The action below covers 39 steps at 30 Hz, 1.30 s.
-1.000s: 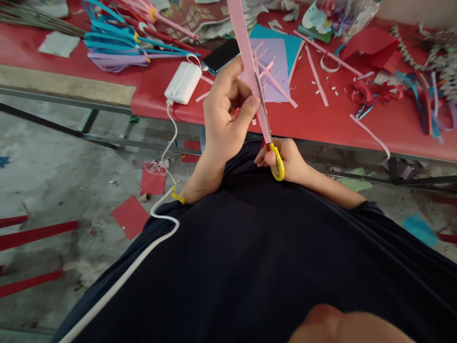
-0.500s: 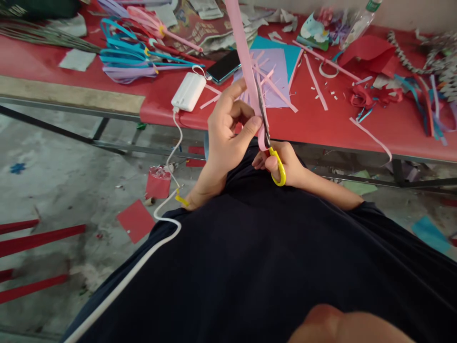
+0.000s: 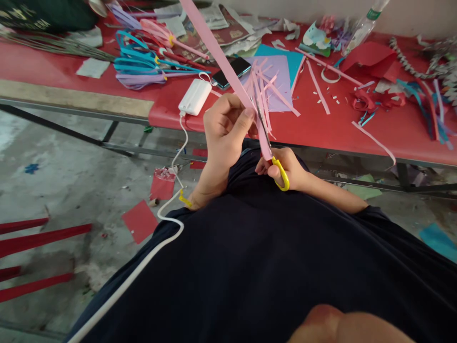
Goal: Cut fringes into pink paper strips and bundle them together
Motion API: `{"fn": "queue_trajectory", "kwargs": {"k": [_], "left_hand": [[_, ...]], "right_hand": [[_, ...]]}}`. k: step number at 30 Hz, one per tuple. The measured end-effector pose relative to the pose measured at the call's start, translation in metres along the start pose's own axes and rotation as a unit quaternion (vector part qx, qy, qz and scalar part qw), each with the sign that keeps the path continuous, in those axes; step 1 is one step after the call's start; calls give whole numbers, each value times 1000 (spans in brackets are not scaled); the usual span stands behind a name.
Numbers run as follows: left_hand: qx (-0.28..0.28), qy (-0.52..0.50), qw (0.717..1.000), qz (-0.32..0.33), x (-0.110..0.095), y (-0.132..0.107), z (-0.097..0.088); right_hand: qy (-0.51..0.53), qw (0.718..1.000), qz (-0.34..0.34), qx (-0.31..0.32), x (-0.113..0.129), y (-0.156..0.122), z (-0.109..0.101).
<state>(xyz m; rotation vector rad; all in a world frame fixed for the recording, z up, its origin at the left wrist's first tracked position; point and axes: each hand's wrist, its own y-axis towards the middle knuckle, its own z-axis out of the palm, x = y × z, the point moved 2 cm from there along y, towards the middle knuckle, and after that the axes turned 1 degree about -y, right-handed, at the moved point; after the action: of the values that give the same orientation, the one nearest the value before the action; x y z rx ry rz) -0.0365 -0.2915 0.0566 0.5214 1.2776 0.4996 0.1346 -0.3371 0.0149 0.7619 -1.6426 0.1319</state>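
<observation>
My left hand (image 3: 228, 131) pinches a long pink paper strip (image 3: 221, 55) between thumb and fingers. The strip slants from the upper left down to a lower end near my right hand (image 3: 285, 166). That hand is closed around the yellow handle of a pair of scissors (image 3: 282, 175), whose blades point up and lie along the strip's right edge. Just behind the blades, several thin pink strips lie heaped on a sheet of purple paper (image 3: 283, 81). Part of the blades is hidden by the strip.
A white power bank (image 3: 194, 96) with a cable lies left of my hands, beside a phone (image 3: 232, 73). Bundles of blue strips (image 3: 134, 59) lie further left. Red paper (image 3: 371, 59), a plastic bottle (image 3: 364, 28) and scraps cover the right of the red table (image 3: 321, 131).
The strip now tilts further left, and its lower end, curled before, hangs straight by the scissors handle. My left hand has shifted slightly left. The camera view has moved a little.
</observation>
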Motion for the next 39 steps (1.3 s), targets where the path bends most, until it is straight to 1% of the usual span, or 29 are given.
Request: {"fn": "queue_trajectory", "kwargs": {"k": [4, 12, 18, 24, 28, 31, 33, 39], "left_hand": [[6, 34, 999, -13, -2, 0, -3], [6, 100, 995, 1, -13, 3, -9], [30, 93, 995, 12, -15, 3, -11], [50, 74, 995, 44, -9, 5, -12], [62, 99, 993, 31, -4, 8, -17], [67, 95, 993, 35, -1, 9, -19], [72, 87, 993, 24, 1, 9, -20], [89, 80, 993, 14, 3, 10, -18]], "right_hand": [[-3, 1000, 2, 2, 2, 0, 0], [4, 1000, 7, 6, 0, -1, 1], [9, 1000, 2, 3, 0, -1, 2], [9, 1000, 14, -2, -2, -2, 3], [-8, 1000, 26, -1, -2, -3, 3], [-13, 1000, 17, -4, -2, -3, 3], [-15, 1000, 8, -7, -2, -3, 4], [-24, 999, 10, -19, -2, -3, 4]]}}
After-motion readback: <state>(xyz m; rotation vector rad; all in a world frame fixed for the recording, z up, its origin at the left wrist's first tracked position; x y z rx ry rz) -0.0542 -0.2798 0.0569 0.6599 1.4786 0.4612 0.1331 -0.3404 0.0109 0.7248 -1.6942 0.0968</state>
